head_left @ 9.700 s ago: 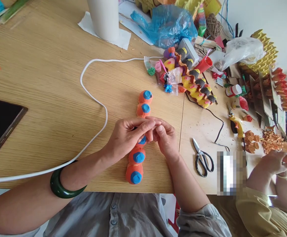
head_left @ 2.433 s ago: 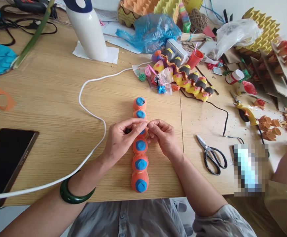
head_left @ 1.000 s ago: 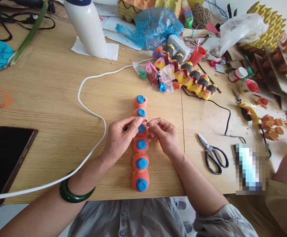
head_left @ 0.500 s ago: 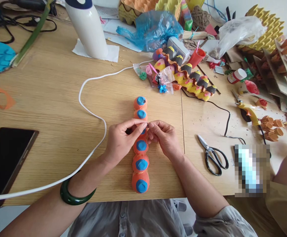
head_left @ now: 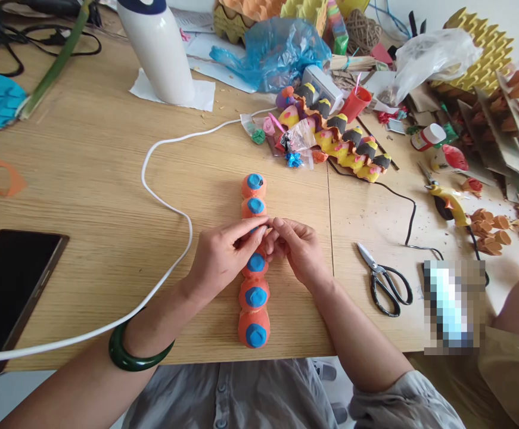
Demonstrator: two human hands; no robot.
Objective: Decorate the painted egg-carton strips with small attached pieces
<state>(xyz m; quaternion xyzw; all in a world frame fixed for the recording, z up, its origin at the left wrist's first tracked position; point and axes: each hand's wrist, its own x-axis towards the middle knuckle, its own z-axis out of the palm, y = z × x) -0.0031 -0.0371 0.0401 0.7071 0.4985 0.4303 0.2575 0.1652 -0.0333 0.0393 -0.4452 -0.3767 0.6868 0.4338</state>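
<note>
- A pale wood-grained table (head_left: 84,196) filled most of the view, with a crumpled translucent blue plastic bag (head_left: 281,53) and a bumpy yellow egg tray (head_left: 482,50) among craft clutter along its far side.
- The strip of rounded orange cups (head_left: 254,279), apparently painted, lay on the table directly in front of the person, running away from the near edge. Flat blue discs (head_left: 256,297) topped its cups; the one at the far end bore a small dark spot.
- The left hand (head_left: 218,253) reached over the middle of the strip, thumb and fingers drawn close together; a glossy dark green bangle (head_left: 139,361) circled that forearm.
- The right hand (head_left: 301,250) met it from the other side, fingers curled, fingertips touching or nearly touching the left ones.
- Neither grip was wide. How firmly each was closed, and whether anything small sat inside, could not be told, since the fingers hid it.
- The step in hand seemed to be fine pinching or shaping above the strip, not work on the strip itself.
- The next move, as judged, called for light, steady fingertips and care not to knock the cups beneath.
- Silver scissors with black handles (head_left: 378,269) lay to the right, well apart from both hands.
</note>
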